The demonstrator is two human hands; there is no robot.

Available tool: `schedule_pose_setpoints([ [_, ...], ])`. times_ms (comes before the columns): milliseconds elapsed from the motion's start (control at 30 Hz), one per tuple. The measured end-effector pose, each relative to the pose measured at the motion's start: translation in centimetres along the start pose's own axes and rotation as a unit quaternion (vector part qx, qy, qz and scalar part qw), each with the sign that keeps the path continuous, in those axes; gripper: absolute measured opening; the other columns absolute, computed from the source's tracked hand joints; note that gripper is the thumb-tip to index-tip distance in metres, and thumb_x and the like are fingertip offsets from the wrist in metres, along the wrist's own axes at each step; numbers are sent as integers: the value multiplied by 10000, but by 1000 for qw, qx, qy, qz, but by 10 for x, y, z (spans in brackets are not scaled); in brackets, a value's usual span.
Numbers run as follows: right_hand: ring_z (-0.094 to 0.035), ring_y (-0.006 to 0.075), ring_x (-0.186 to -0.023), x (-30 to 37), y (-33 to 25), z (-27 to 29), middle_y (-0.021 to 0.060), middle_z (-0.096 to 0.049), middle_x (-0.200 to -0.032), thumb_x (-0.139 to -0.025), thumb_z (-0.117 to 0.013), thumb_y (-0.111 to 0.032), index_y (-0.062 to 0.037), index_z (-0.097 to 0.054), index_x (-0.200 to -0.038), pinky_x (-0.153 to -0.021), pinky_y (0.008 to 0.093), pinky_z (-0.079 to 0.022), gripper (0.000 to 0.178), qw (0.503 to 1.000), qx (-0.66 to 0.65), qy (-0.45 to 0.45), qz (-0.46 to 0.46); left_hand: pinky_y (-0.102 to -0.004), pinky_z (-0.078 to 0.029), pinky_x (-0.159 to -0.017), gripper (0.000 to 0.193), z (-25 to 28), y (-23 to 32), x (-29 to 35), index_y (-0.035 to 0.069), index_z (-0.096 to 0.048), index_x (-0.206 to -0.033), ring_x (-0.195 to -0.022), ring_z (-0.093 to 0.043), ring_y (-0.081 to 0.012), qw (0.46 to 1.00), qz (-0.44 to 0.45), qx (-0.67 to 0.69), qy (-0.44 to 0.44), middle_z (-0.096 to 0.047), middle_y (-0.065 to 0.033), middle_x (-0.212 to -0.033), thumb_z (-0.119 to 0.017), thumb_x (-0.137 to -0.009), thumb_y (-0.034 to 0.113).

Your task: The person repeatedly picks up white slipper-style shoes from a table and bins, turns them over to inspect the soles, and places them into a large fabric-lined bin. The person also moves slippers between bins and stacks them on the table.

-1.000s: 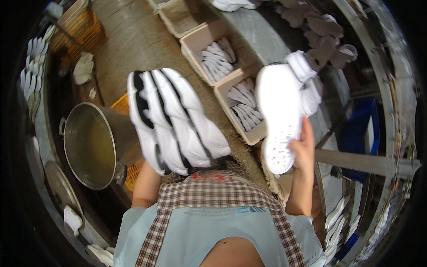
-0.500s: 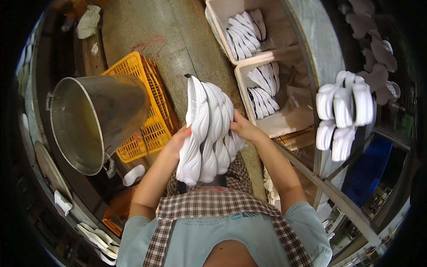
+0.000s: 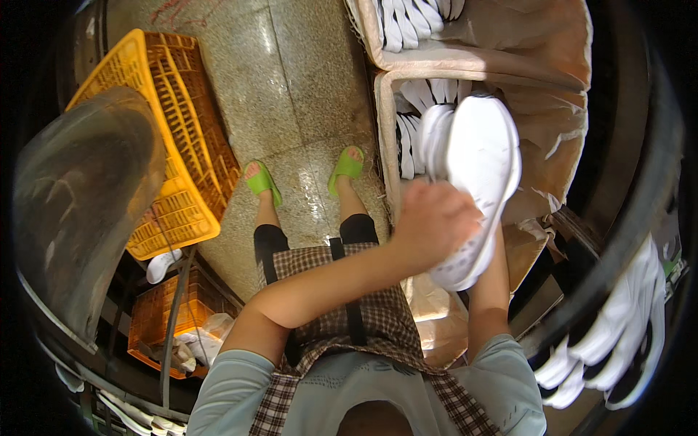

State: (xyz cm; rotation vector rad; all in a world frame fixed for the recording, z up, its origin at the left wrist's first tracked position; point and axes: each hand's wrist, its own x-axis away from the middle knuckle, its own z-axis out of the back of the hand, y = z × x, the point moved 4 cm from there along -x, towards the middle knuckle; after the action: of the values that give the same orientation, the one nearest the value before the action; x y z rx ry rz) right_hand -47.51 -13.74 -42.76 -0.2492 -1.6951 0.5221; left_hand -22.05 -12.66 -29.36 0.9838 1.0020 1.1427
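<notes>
A stack of white shoe soles (image 3: pixel 483 149) is up at the right, over a cloth-lined bin (image 3: pixel 542 134). Its outermost sole faces up, with a row of small holes at its lower end. Slightly blurred, my left hand (image 3: pixel 440 218) reaches across my body and grips the stack's lower left side with curled fingers. My right forearm (image 3: pixel 488 305) runs up behind the same stack, and the soles hide that hand and its fingers. More white soles (image 3: pixel 409 149) with dark edges stand packed along the bin's left side.
A second lined bin (image 3: pixel 483 54) with white soles adjoins at the far side. Leftward are a yellow crate (image 3: pixel 193 123), a large metal pot (image 3: pixel 87 174) and an orange crate (image 3: pixel 163 309). White soles (image 3: pixel 618 327) lie beyond a dark rail at the lower right.
The stack has moved from in front of me rightward over the nearer bin and has turned. My left arm now crosses my body. The view has shifted, bringing my feet in green slippers into sight.
</notes>
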Motion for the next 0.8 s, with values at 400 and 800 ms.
schedule_pose_setpoints([
  [400, -386, 278, -1255, -66, -45, 317, 162, -385, -1382, -728, -703, -276, -60, -269, -1416, -1026, 389, -327, 841, 927, 290, 238, 7, -520, -236, -1051, 837, -272, -141, -53, 38, -251, -1403, -1207, -415, -372, 968, 152, 150, -135, -380, -222, -1303, -652, -753, 381],
  [800, -207, 402, -1343, -211, 57, 352, 255, -181, -1462, -596, -712, -602, 6, -36, -1432, -1098, 487, -146, 1235, 738, 601, 279, -129, -580, -243, -1009, 436, -331, -152, -32, 58, -560, -1167, -1208, -400, -341, 919, 94, -3, -383, -524, -194, -1167, -589, -766, 228],
])
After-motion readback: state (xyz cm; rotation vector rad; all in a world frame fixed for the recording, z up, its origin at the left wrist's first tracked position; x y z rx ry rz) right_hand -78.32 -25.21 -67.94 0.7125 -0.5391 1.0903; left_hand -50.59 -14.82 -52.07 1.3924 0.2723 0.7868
